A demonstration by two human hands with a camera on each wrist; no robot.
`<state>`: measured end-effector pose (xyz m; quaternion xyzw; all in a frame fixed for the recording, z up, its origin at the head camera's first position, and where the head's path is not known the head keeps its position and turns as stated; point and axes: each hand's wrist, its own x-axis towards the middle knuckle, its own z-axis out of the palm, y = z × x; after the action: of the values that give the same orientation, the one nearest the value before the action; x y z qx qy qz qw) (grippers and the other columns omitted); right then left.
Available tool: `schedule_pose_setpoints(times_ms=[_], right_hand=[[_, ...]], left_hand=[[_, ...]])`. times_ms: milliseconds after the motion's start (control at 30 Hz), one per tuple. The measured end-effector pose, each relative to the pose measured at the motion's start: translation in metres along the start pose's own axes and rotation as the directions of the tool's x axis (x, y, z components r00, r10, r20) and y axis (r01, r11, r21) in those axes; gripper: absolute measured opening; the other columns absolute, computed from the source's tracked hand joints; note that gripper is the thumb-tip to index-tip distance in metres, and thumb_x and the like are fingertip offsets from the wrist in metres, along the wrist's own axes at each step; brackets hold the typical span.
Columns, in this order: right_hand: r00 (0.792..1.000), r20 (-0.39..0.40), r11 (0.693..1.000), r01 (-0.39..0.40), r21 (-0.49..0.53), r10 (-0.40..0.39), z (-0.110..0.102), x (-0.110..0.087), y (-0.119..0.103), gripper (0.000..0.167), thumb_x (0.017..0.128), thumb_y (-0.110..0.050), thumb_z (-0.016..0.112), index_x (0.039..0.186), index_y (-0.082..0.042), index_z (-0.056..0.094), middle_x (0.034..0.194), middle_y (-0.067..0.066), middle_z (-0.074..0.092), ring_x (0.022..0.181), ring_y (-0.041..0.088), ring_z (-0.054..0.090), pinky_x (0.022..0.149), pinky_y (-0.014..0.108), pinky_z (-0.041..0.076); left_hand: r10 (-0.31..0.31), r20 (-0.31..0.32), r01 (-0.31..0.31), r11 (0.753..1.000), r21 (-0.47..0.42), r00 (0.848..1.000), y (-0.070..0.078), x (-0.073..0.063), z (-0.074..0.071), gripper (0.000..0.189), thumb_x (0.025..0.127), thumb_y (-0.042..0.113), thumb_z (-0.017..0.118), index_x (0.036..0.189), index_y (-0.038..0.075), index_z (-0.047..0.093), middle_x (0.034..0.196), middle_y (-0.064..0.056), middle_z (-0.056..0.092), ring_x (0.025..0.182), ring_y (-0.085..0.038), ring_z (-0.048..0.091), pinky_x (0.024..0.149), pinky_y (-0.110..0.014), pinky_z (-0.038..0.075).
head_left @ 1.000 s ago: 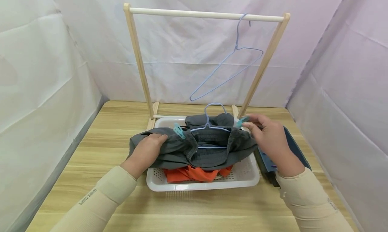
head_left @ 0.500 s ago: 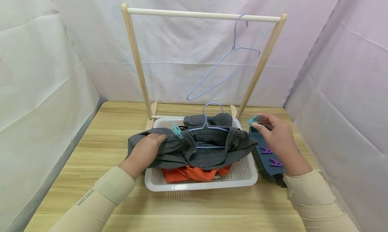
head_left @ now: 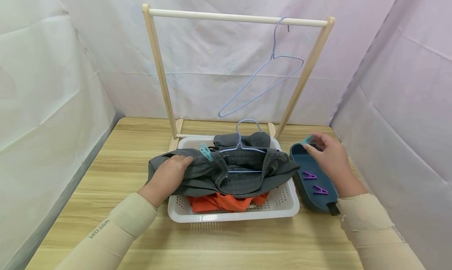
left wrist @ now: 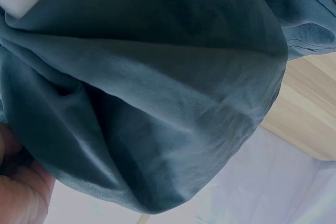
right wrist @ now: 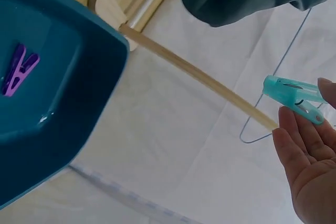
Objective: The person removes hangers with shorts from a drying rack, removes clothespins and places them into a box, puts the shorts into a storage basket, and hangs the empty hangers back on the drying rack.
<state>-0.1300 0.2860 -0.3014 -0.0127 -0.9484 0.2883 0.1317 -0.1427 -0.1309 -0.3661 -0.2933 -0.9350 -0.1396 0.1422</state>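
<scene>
Dark grey pants [head_left: 197,179] with an elastic waistband lie bunched over a white basket [head_left: 233,216]. My left hand [head_left: 170,176] grips their left side; its fingertips show at the cloth's edge in the left wrist view. A blue wire hanger [head_left: 240,141] runs through the waistband, hook upward. One turquoise clothespin [head_left: 206,152] is clipped near the waistband's left side. My right hand [head_left: 330,157] pinches a second turquoise clothespin [right wrist: 294,97] between thumb and fingers, above the far end of a dark blue bin [head_left: 304,157]. Two purple clothespins [head_left: 320,190] lie inside that bin.
Behind the basket stands a wooden rack with a white top bar [head_left: 229,16]. Another blue wire hanger [head_left: 247,81] hangs bare from it, toward the right. Orange cloth [head_left: 226,202] shows in the basket under the pants. White sheets [head_left: 53,85] enclose the wooden table [head_left: 226,246].
My right hand has moved right with its turquoise clothespin, from the pants' right side to over the bin, uncovering the purple clothespins. My left hand keeps its grip on the pants.
</scene>
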Motion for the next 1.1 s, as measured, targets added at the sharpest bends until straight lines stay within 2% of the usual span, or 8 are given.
schedule_pose_setpoints(times_ms=[167,433,900,1100], right_hand=[[1.000,0.019,1.000,0.000,-0.021,0.000,0.001,0.007,0.011,0.046,0.094,-0.020,0.064,0.129,0.007,0.052,0.120,0.030,0.060,0.111,0.048,0.056,0.090,0.058,0.047],[0.994,0.104,0.997,-0.028,-0.065,0.035,0.004,0.019,0.028,0.048,0.095,-0.015,0.061,0.135,0.008,0.047,0.125,0.031,0.056,0.115,0.049,0.052,0.090,0.059,0.046],[0.990,0.125,0.981,0.084,-0.178,-0.062,0.018,0.040,0.064,0.038,0.089,-0.003,0.064,0.121,0.013,0.053,0.112,0.037,0.058,0.103,0.051,0.056,0.082,0.061,0.047],[0.978,0.209,0.969,0.062,-0.240,-0.010,0.030,0.048,0.083,0.040,0.091,-0.005,0.061,0.124,0.015,0.050,0.110,0.036,0.057,0.098,0.048,0.056,0.082,0.059,0.046]], left_hand=[[0.006,-0.011,-0.006,1.000,0.002,1.000,0.000,0.000,0.001,0.020,0.088,-0.010,0.059,0.106,-0.004,0.064,0.091,-0.016,0.067,0.087,-0.030,0.066,0.073,-0.039,0.057],[-0.005,0.007,0.005,1.000,0.018,1.000,-0.001,0.001,0.004,0.017,0.090,-0.008,0.057,0.105,-0.002,0.064,0.089,-0.015,0.067,0.085,-0.030,0.066,0.070,-0.040,0.056],[0.000,-0.011,0.000,1.000,0.027,1.000,0.000,0.001,0.003,0.017,0.089,-0.009,0.058,0.104,-0.002,0.064,0.089,-0.015,0.067,0.084,-0.029,0.066,0.070,-0.039,0.057],[-0.013,0.002,0.012,1.000,0.029,1.000,0.000,0.000,0.004,0.017,0.089,-0.008,0.059,0.104,-0.002,0.064,0.089,-0.015,0.067,0.083,-0.029,0.066,0.070,-0.039,0.057]])
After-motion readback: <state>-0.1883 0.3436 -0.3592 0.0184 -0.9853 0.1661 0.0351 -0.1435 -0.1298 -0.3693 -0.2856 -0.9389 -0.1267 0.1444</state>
